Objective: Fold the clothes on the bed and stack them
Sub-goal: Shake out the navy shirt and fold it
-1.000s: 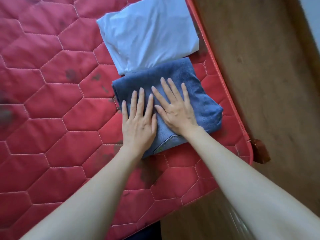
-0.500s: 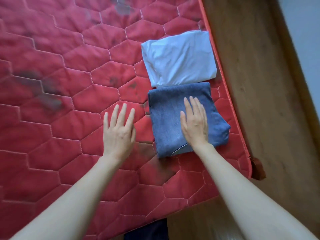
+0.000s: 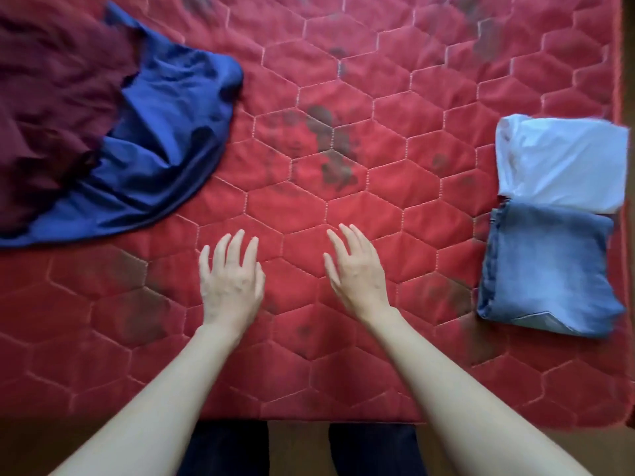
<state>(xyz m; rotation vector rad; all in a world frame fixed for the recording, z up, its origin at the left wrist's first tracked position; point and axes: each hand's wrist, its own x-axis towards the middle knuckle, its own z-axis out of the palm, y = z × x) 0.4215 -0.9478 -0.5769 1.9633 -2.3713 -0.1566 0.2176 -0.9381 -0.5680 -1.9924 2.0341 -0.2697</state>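
From the head camera, a red quilted mattress [image 3: 343,166] fills the view, its velvety cover stitched in pale hexagons and blotched with dark smudges near the middle. The left hand [image 3: 231,281] and the right hand [image 3: 357,269] are both over bare mattress near the front edge, backs up, fingers spread and loosely straight, holding nothing; whether the fingertips touch the cover cannot be told. At the right edge lies a folded pair of blue jeans [image 3: 546,269], a thick, soft-cornered block of faded denim with a seam showing at its near corner. Just beyond it, with their edges touching, sits a folded white garment [image 3: 563,163], smooth and thin, its folds bunched on the left side. At the far left, well apart from the hands, a glossy royal-blue garment [image 3: 161,146] lies crumpled in a curved fan, and a dark maroon garment [image 3: 51,108], matte and wrinkled, overlaps its upper part; both are cut off by the left frame edge and blurred. The person's dark trouser legs [image 3: 226,448] show below the mattress.
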